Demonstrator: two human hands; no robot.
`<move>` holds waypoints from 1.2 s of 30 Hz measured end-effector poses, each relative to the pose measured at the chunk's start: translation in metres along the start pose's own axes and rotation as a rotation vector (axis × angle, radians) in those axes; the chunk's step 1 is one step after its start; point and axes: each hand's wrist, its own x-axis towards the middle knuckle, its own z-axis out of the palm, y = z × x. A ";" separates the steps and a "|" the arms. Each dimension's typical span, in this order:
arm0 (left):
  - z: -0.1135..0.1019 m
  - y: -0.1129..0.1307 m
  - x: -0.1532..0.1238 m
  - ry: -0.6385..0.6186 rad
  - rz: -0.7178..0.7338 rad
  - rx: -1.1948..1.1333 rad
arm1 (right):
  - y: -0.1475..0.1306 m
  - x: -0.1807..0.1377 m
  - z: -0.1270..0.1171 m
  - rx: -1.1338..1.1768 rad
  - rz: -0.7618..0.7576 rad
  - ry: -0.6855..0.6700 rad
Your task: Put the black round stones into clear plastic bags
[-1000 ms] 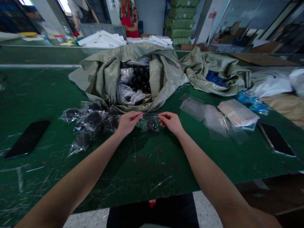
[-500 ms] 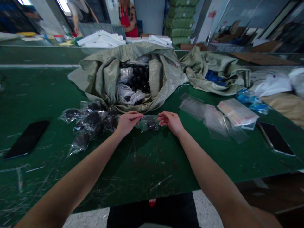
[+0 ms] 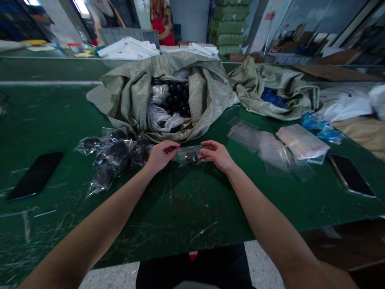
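Between my two hands a small clear plastic bag with a black round piece inside hangs just above the green table. My left hand pinches its left top edge and my right hand pinches its right top edge. Left of my left hand lies a pile of filled clear bags, each with a black piece. Behind the hands an open olive woven sack shows many loose black round pieces and crumpled clear plastic.
Empty clear bags and a banded stack of bags lie to the right. Dark phones rest at the left and right. A second sack holds blue items. Two people stand beyond the far table.
My hands stay pinched on the small bag's top edge; they shifted only slightly, with the bag held a little closer between them.
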 end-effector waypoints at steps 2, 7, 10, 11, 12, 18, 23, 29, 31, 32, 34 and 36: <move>-0.001 -0.002 0.000 -0.007 -0.003 0.008 | 0.000 -0.001 0.000 -0.032 -0.007 -0.011; -0.004 -0.006 -0.001 -0.021 0.026 0.063 | 0.000 -0.004 0.001 -0.137 -0.022 -0.021; -0.005 -0.007 -0.001 -0.029 0.033 0.075 | 0.000 -0.005 0.001 -0.164 -0.015 -0.027; -0.005 -0.006 -0.001 -0.031 0.033 0.080 | 0.000 -0.005 0.000 -0.166 -0.012 -0.029; -0.005 -0.005 -0.001 -0.032 0.032 0.087 | -0.001 -0.005 0.000 -0.169 -0.008 -0.030; -0.004 -0.004 -0.002 -0.028 0.024 0.107 | -0.002 -0.006 0.000 -0.197 0.015 -0.025; -0.005 -0.005 -0.002 -0.039 0.052 0.116 | -0.002 -0.006 0.000 -0.203 0.011 -0.031; -0.004 -0.008 -0.003 -0.042 0.051 0.120 | -0.001 -0.006 0.001 -0.307 -0.019 -0.023; -0.003 -0.009 -0.002 -0.039 -0.002 0.111 | 0.001 -0.005 0.001 -0.338 -0.029 -0.021; -0.003 -0.009 -0.002 -0.034 -0.032 0.108 | 0.002 -0.005 0.001 -0.353 -0.036 -0.015; -0.003 -0.007 -0.001 -0.010 -0.081 0.095 | 0.005 -0.003 0.001 -0.376 -0.055 0.005; -0.003 -0.003 0.000 0.016 -0.174 0.041 | 0.007 -0.002 0.001 -0.384 -0.075 0.014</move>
